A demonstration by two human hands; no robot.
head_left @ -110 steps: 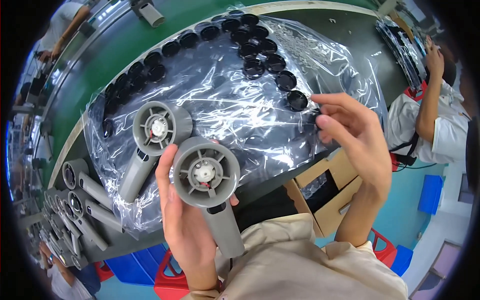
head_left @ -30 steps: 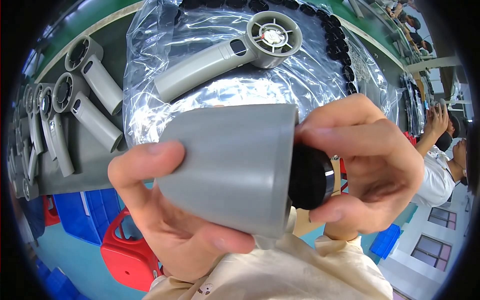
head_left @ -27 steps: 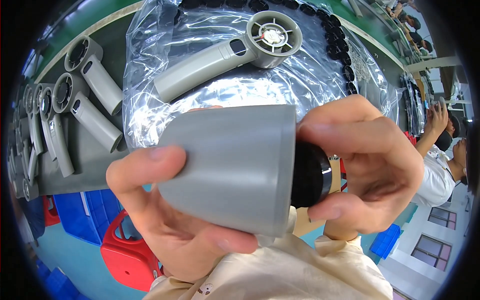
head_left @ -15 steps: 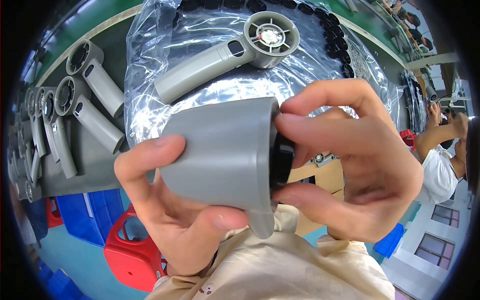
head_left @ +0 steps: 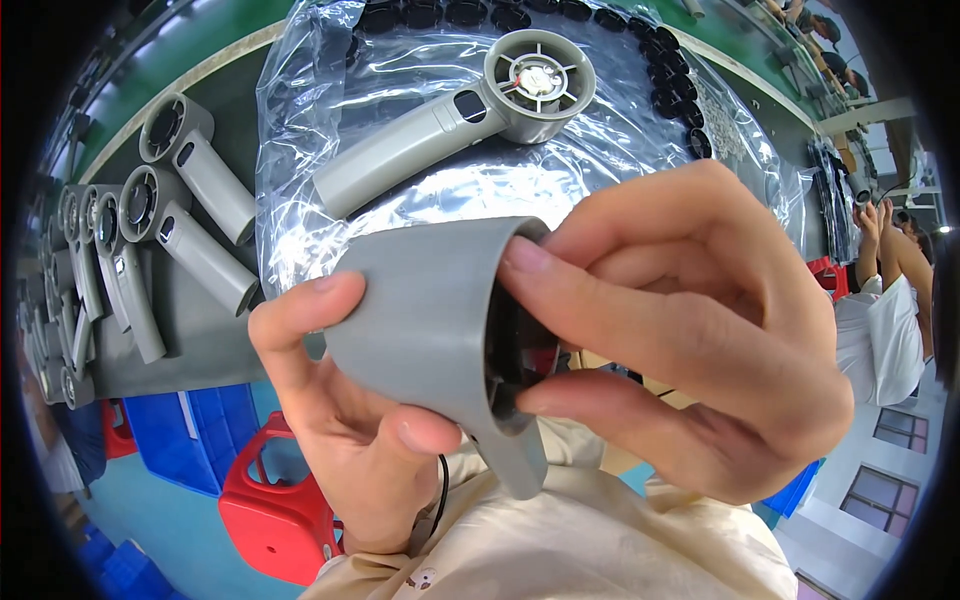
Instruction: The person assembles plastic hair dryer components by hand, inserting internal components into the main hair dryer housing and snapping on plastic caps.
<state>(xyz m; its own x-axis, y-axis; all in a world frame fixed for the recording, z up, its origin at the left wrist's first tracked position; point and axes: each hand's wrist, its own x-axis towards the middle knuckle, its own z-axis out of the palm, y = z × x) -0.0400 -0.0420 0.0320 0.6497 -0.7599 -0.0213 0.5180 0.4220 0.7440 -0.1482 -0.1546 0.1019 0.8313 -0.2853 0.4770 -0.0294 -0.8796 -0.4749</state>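
Observation:
My left hand (head_left: 345, 440) is wrapped round the head of a grey handheld fan (head_left: 420, 315), fingertips on top and thumb below. The fan's round opening faces right, and its handle points down toward me. Inside the opening is a black round part (head_left: 510, 340), partly hidden by fingers. My right hand (head_left: 710, 340) pinches at this part, index finger at the upper rim and thumb at the lower. Beyond my hands, another grey handheld fan (head_left: 410, 155) lies on clear plastic sheeting (head_left: 300, 130), its spoked head toward the right.
More grey handheld fans (head_left: 205, 260) lie at left on the dark table (head_left: 210, 345). Black round caps (head_left: 675, 85) line the sheeting's far and right edges. A red stool (head_left: 270, 520) and blue bins (head_left: 190, 430) stand below left. Another person's arm (head_left: 885, 250) shows at far right.
The held fan has turned slightly, so its opening shows more toward me. The black part, which stuck out past the rim, now sits deeper inside, and my right fingers have moved left with it.

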